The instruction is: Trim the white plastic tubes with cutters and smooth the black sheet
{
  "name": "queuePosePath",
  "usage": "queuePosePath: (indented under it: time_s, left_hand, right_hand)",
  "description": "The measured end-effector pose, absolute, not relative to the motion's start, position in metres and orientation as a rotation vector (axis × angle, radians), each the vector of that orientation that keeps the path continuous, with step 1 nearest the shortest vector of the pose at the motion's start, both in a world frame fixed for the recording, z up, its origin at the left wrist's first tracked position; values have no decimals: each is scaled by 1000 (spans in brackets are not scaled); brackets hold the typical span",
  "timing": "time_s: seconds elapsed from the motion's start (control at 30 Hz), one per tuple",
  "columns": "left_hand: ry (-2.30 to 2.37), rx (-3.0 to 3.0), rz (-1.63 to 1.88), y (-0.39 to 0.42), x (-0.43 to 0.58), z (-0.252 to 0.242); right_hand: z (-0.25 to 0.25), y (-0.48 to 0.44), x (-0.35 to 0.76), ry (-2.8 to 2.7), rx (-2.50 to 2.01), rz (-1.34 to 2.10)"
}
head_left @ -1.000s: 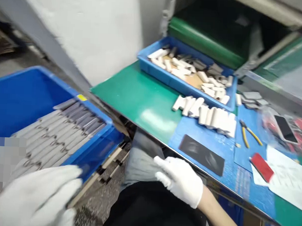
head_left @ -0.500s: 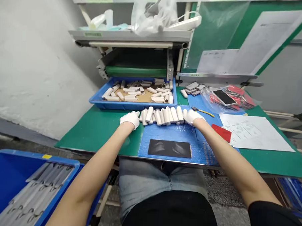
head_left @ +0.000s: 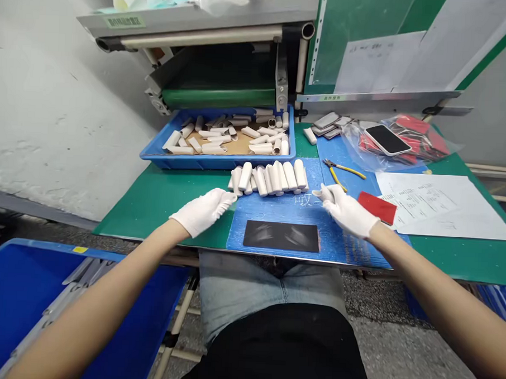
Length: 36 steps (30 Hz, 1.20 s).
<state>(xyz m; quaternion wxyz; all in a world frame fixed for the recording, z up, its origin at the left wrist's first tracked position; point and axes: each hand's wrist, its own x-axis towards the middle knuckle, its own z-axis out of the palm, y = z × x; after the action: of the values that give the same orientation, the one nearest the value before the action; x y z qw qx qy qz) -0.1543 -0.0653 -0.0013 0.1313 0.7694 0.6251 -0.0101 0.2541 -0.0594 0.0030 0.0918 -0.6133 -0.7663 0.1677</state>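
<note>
My left hand (head_left: 204,211), in a white glove, is over the green table just left of and below the row of white tubes (head_left: 274,178). Its fingers are pressed together; whether anything is between them is hidden. My right hand (head_left: 348,211), also gloved, is closed on a small white tube (head_left: 323,193), right of the row and apart from it. The white tubes lie side by side, some overlapping, at the upper edge of a blue mat (head_left: 234,233). A black pad (head_left: 281,236) with pale smudges lies on the mat below them.
Behind the row, a blue tray (head_left: 208,162) holds more white tubes under a green roller (head_left: 219,97). To the right are yellow-handled pliers (head_left: 349,170), a red piece (head_left: 377,208), papers (head_left: 466,204) and a phone (head_left: 388,140) on bagged red pieces. A blue bin (head_left: 17,291) stands at lower left.
Both hands have drawn back from the ends of the row toward my body and apart. A white tube now shows in my right hand. The whole view has shifted closer to the table.
</note>
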Motion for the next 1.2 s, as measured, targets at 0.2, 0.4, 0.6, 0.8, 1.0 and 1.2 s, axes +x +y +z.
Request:
queuePosePath:
  time_s: [0.2,0.4,0.6,0.8,1.0,1.2]
  left_hand:
    - [1692,2518,-415,-107,-103,5]
    - [1378,2856,-503,-103,-58,10]
    - [1230,2791,-637,-94,-55,25]
    - [1186,2781,-743,-87,-53,32]
    - [1230,2736,-739,-90,-53,33]
    - [1216,2788,-669,-94,-61,30]
  right_hand:
    - [-3,-113,234,-2647,-1744,556]
    - [14,-104,203,-3051,-1557,204]
    - [37,-98,188,-3243,-1553,208]
    - [40,-95,177,-3234,-1576,246]
    - [41,-96,183,-3218,-1628,258]
    - [42,-98,186,-3201,-1614,248]
